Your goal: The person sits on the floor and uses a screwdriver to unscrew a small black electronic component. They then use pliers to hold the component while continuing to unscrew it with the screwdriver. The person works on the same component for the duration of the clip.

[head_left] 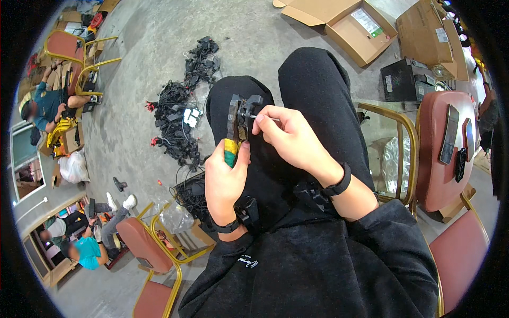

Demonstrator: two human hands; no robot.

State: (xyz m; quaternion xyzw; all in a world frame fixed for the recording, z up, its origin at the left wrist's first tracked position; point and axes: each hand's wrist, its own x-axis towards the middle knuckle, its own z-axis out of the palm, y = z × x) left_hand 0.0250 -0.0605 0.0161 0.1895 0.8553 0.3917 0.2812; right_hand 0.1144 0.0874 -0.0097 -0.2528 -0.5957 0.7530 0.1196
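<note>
My left hand (226,177) is closed around the yellow-and-green grip (230,151) of a dark, long-headed hand tool, its exact kind unclear. The tool's head (233,116) points away from me above my left thigh. Against its right side sits a small black plastic part (250,107). My right hand (289,135) pinches a thin, light-coloured rod or wire (271,118) whose tip meets that black part. My fingers hide much of the contact. Each wrist wears a black band with a black block below it.
Piles of black cabled parts (177,119) lie on the concrete floor left of my knees. An open cardboard box (352,32) is ahead to the right. A red chair (440,153) at my right holds dark handheld devices. Other people sit at far left beyond another chair (146,244).
</note>
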